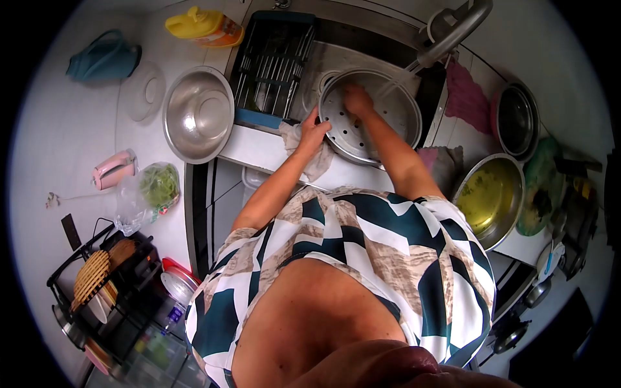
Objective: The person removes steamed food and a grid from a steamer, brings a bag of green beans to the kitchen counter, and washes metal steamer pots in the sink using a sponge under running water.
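A round metal steamer basket (401, 123) with holes in its base sits tilted over the sink (343, 55), under the faucet (453, 42). Water appears to run from the spout into it. My left hand (314, 134) grips the basket's near-left rim, thumb over the edge. Inside the basket, my right hand (357, 101) is closed against the far-left inner wall; what its fingers hold, if anything, is hidden. A pale cloth (317, 165) lies on the counter edge just below my left hand.
Left of the sink are a dark dish rack (275, 64), a metal bowl (197, 116), a yellow jug (206, 27) and a bag of greens (157, 187). To the right stand a basin of yellowish liquid (490, 202), a dark pot (515, 121) and a pink cloth (467, 94).
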Motion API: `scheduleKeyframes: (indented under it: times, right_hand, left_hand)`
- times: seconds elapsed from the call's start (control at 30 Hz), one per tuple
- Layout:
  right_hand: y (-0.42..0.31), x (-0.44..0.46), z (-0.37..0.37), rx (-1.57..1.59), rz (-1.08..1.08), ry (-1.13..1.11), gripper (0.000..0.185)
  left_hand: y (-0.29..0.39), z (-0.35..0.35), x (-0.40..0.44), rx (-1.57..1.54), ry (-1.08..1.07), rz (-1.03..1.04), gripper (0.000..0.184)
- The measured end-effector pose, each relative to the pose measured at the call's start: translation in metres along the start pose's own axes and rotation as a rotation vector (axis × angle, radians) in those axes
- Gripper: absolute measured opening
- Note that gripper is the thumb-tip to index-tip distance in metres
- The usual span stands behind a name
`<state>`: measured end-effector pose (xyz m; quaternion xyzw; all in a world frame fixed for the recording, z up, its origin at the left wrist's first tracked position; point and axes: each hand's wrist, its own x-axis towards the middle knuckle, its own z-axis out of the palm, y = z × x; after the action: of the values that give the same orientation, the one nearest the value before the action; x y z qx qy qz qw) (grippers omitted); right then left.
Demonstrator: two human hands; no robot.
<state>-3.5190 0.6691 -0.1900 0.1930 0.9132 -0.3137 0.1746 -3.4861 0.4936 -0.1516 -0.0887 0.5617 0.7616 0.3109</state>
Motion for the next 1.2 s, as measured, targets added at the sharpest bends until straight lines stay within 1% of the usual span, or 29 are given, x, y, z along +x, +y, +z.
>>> scheduleKeyframes:
  times: [0.03,0.1,0.13,0.23,0.33,0.4,0.43,0.5,0.53,0.57,0.67,0.73,0.77,0.8,0.83,0.87,0.9,0.97,1.0,1.03,1.1,1.13,1.17,1.2]
  right_hand:
    - [-0.002,-0.002,0.005,0.034,-0.052,-0.052,0.041]
    - [-0.011,-0.012,0.016,0.103,-0.156,-0.157,0.042]
    - [-0.018,-0.016,0.017,0.108,-0.141,-0.209,0.039]
    - [-0.029,-0.033,-0.009,-0.155,-0.347,-0.159,0.034]
    - [-0.006,-0.011,-0.021,-0.302,-0.592,0.035,0.029]
    - [0.025,0.005,-0.025,-0.410,-0.374,0.184,0.029]
    - [0.058,0.021,-0.024,-0.370,-0.235,0.242,0.029]
    - [0.076,0.025,-0.024,-0.303,-0.079,0.257,0.030]
    - [0.069,0.014,-0.031,-0.277,-0.063,0.216,0.031]
    - [0.065,0.005,-0.036,-0.255,-0.040,0.177,0.032]
    - [0.046,0.010,0.001,-0.319,-0.084,0.239,0.033]
    - [-0.015,-0.003,-0.004,-0.109,-0.125,0.102,0.029]
    - [-0.033,-0.014,0.010,-0.119,-0.174,0.094,0.027]
    - [-0.049,-0.028,0.012,-0.198,-0.295,-0.007,0.024]
    - [-0.048,-0.047,0.019,-0.111,-0.453,-0.026,0.024]
    - [-0.042,-0.057,0.014,-0.156,-0.525,-0.195,0.024]
    - [-0.035,-0.065,0.000,-0.201,-0.595,-0.364,0.025]
    - [-0.007,-0.074,-0.034,-0.175,-0.828,-0.652,0.025]
    - [0.008,-0.069,-0.048,-0.197,-0.825,-0.656,0.023]
    - [0.020,-0.058,-0.059,-0.219,-0.822,-0.661,0.021]
    - [0.035,-0.017,-0.075,-0.622,-0.635,-0.470,0.022]
    - [0.015,-0.017,-0.091,-0.253,-0.293,-0.346,0.024]
    - [-0.009,-0.018,-0.103,0.113,0.049,-0.211,0.027]
    - [-0.020,-0.013,-0.099,-0.170,-0.277,-0.024,0.032]
  left_hand:
    - [-0.004,-0.001,0.001,0.033,0.004,0.010,0.058]
    - [-0.010,-0.002,0.001,-0.004,0.025,0.053,0.058]
    - [-0.010,-0.002,0.000,-0.023,0.036,0.074,0.058]
    - [-0.013,-0.005,0.004,0.055,0.019,0.109,0.064]
    - [-0.009,-0.005,0.002,0.053,0.027,0.083,0.062]
    - [-0.007,-0.001,-0.006,0.040,0.086,0.141,0.062]
    - [-0.007,0.001,-0.010,0.035,0.116,0.168,0.062]
    - [-0.011,0.002,-0.008,0.036,0.134,0.210,0.062]
    - [-0.010,0.001,-0.008,0.036,0.144,0.230,0.063]
    - [-0.009,-0.001,-0.008,0.009,0.116,0.197,0.063]
    - [0.000,-0.004,-0.010,-0.044,0.046,0.117,0.062]
    - [-0.001,-0.007,-0.009,-0.041,0.017,0.092,0.061]
    - [-0.006,-0.011,-0.007,-0.042,0.049,0.100,0.060]
    - [-0.014,-0.016,-0.004,-0.041,0.077,0.109,0.058]
    - [-0.015,-0.017,-0.003,-0.040,0.104,0.117,0.057]
    - [-0.016,-0.018,-0.003,-0.047,0.145,0.156,0.054]
    - [-0.016,-0.017,-0.002,-0.090,0.170,0.151,0.054]
    - [-0.015,-0.017,-0.001,-0.174,0.220,0.141,0.055]
    - [-0.001,-0.013,-0.003,-0.167,0.223,0.122,0.059]
    - [0.001,-0.012,0.001,-0.095,0.263,0.195,0.058]
    - [0.006,-0.011,0.014,0.050,0.341,0.341,0.057]
    - [0.028,-0.005,0.009,0.073,0.319,0.293,0.061]
    - [0.035,-0.002,0.010,0.110,0.296,0.311,0.062]
    - [0.041,-0.003,0.014,0.155,0.278,0.331,0.062]
